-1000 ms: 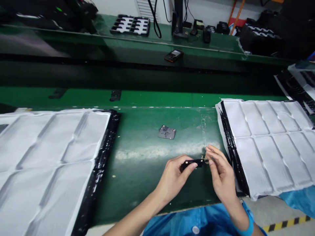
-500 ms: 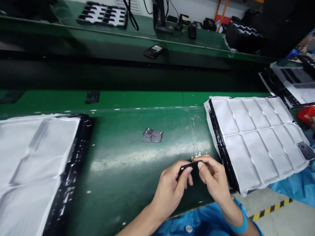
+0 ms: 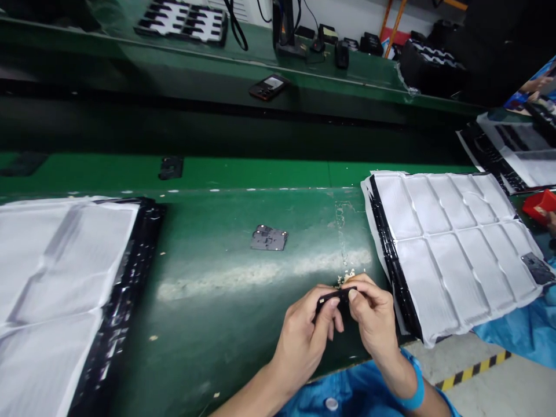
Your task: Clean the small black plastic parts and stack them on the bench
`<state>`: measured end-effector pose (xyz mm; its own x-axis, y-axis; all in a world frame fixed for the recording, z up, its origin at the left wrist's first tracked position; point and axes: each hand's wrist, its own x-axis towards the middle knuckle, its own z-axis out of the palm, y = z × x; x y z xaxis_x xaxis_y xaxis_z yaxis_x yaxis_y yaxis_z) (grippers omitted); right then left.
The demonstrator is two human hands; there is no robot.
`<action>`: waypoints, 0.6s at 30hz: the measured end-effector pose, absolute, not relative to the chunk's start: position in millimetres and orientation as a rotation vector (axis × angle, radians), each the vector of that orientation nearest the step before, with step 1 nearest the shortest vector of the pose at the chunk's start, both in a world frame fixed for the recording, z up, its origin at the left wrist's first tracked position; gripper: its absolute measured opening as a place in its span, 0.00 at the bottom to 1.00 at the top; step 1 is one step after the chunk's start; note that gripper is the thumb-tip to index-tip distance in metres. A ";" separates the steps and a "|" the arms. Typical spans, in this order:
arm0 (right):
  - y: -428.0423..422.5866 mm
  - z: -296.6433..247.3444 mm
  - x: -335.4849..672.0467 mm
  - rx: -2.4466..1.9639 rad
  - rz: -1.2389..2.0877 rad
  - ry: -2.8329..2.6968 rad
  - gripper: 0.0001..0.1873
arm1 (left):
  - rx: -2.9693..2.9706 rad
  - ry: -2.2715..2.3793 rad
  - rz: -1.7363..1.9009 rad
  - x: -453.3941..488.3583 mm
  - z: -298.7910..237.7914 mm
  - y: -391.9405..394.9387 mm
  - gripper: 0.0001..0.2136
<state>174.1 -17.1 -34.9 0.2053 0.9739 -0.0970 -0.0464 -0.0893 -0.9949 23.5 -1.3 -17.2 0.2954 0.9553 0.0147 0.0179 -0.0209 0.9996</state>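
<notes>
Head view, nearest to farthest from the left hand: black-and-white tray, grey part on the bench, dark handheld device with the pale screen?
From the left hand:
1. Grey part: ahead and slightly left, on the green bench.
2. Dark handheld device: farther ahead, beyond the bright green strip.
3. Black-and-white tray: back left, at the picture's top edge.

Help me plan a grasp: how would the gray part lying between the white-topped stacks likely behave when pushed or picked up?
The gray part looks thin and rigid, so it is probably stiff and light. Lying flat on the glossy green tabletop, it would likely slide, not roll. Its low edges may be awkward to pinch.
</notes>
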 end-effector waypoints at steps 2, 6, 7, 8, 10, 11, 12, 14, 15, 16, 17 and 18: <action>-15.5 -34.4 173.4 -1.326 1.133 -0.983 0.10 | 1.326 0.981 0.989 24.0 -18.0 -1.0 0.10; -13.1 -33.4 174.3 -1.293 1.137 -0.980 0.10 | 1.261 0.977 0.950 24.8 -19.2 0.7 0.11; -13.1 -32.8 175.9 -1.286 1.144 -0.990 0.10 | 1.244 0.977 0.932 24.9 -19.3 1.5 0.11; -13.3 -31.8 178.3 -1.283 1.155 -1.007 0.10 | 1.225 0.979 0.909 24.9 -19.2 2.5 0.12; -14.2 -28.0 184.8 -1.296 1.160 -1.067 0.13 | 1.196 0.982 0.862 24.6 -18.2 5.3 0.12; -14.7 -25.2 188.6 -1.317 1.144 -1.109 0.15 | 1.192 0.982 0.840 24.2 -17.4 7.0 0.12; -14.9 -21.8 192.1 -1.345 1.120 -1.157 0.17 | 1.194 0.978 0.820 23.7 -16.3 8.8 0.12; -14.3 -14.3 196.8 -1.395 1.062 -1.263 0.17 | 1.204 0.954 0.789 22.3 -13.8 12.0 0.12; -13.6 -10.7 197.5 -1.408 1.040 -1.312 0.15 | 1.202 0.934 0.777 21.5 -12.6 13.3 0.13; -12.7 -7.6 197.1 -1.413 1.026 -1.351 0.13 | 1.190 0.910 0.773 20.9 -11.5 14.2 0.13; -11.8 -5.1 195.6 -1.412 1.014 -1.376 0.12 | 1.168 0.884 0.781 20.5 -10.5 14.8 0.14; -11.1 -3.4 193.5 -1.408 0.998 -1.390 0.12 | 1.139 0.863 0.798 20.4 -9.7 15.1 0.15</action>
